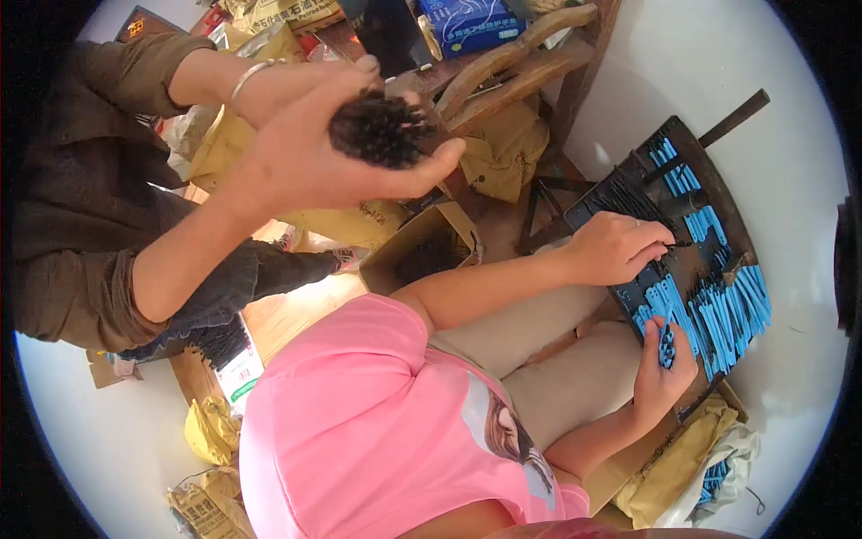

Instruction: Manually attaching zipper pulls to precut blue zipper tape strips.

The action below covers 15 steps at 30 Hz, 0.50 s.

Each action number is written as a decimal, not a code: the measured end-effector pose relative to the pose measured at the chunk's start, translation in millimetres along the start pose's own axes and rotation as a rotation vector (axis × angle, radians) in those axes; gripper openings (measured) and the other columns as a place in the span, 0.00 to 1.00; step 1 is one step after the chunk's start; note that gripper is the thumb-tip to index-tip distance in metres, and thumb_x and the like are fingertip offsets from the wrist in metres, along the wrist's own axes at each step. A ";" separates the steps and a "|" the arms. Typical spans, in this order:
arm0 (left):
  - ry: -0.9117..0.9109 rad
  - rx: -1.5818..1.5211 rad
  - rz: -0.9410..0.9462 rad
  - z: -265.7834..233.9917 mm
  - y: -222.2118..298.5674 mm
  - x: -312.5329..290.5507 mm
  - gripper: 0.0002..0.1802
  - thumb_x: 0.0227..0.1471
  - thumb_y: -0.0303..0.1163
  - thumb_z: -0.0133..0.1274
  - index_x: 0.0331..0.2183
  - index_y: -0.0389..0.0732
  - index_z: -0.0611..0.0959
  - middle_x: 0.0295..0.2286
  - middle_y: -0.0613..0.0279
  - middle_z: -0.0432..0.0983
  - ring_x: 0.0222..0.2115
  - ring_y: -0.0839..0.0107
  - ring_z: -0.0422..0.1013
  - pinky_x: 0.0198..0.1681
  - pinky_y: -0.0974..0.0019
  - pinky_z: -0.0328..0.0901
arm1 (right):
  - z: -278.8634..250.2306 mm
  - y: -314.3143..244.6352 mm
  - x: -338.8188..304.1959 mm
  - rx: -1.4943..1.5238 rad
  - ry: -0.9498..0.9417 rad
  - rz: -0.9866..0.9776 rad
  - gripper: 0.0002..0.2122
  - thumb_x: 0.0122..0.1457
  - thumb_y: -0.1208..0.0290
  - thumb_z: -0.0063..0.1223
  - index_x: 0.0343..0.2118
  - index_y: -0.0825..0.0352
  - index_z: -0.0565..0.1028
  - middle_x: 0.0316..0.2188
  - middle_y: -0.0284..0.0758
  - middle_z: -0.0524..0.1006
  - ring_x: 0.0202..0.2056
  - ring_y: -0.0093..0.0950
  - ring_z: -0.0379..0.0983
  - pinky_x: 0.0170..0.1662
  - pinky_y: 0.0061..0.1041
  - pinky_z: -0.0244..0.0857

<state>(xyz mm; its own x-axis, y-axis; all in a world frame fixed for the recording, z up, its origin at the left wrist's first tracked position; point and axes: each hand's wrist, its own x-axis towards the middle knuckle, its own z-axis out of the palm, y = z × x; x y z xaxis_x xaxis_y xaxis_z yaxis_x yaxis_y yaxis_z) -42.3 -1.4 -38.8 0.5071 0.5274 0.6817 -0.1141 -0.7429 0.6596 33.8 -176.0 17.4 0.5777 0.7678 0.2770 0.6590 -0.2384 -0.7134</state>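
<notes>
Right hand (314, 157) clamps a dark stick bundle (379, 128); left hand (274, 83) sits half hidden behind, grip unclear.

You're in a makeshift home workshop, piecework done on the floor. Signs: a dark wooden work board (628, 202) loaded with rows of small blue strips (732, 310); yellow paper sacks (235, 148) and an open cardboard box (422, 247) of stock crowded about; a wooden chair frame (512, 63); pale bare floor (799, 180).
</notes>
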 end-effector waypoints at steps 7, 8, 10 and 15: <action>-0.021 -0.007 -0.010 0.3 -1.7 3.6 0.06 0.48 0.26 0.55 0.32 0.41 0.79 0.23 0.62 0.79 0.23 0.65 0.77 0.26 0.66 0.70 | -4.2 0.5 1.8 0.037 -0.016 -0.029 0.06 0.51 0.80 0.60 0.32 0.73 0.76 0.25 0.36 0.78 0.27 0.21 0.71 0.32 0.21 0.66; -0.032 -0.018 -0.023 0.7 -2.2 4.1 0.05 0.48 0.26 0.55 0.32 0.41 0.80 0.23 0.61 0.79 0.24 0.65 0.77 0.27 0.66 0.70 | -5.6 0.8 1.7 0.016 -0.009 -0.008 0.06 0.51 0.80 0.60 0.32 0.73 0.76 0.25 0.36 0.78 0.27 0.21 0.71 0.32 0.21 0.66; -0.048 -0.017 -0.024 -1.5 -1.6 3.6 0.06 0.48 0.25 0.55 0.33 0.40 0.80 0.24 0.61 0.79 0.24 0.65 0.77 0.27 0.67 0.70 | -7.0 -2.4 0.7 0.071 0.025 -0.026 0.09 0.48 0.77 0.64 0.32 0.73 0.77 0.26 0.41 0.80 0.26 0.27 0.75 0.33 0.23 0.68; -0.040 -0.025 0.030 0.2 -4.2 2.8 0.08 0.46 0.21 0.56 0.34 0.36 0.79 0.25 0.58 0.80 0.25 0.66 0.78 0.29 0.69 0.71 | -14.6 -2.5 -1.8 0.028 0.042 -0.008 0.11 0.49 0.74 0.63 0.35 0.72 0.77 0.28 0.39 0.80 0.29 0.27 0.77 0.35 0.23 0.68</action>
<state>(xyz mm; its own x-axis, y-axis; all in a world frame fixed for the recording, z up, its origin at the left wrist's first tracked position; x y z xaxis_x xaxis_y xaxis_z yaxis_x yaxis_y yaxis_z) -40.3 3.2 -39.7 0.5368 0.4876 0.6886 -0.1509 -0.7475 0.6469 38.2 -185.5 28.1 0.5923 0.7441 0.3089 0.6503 -0.2152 -0.7286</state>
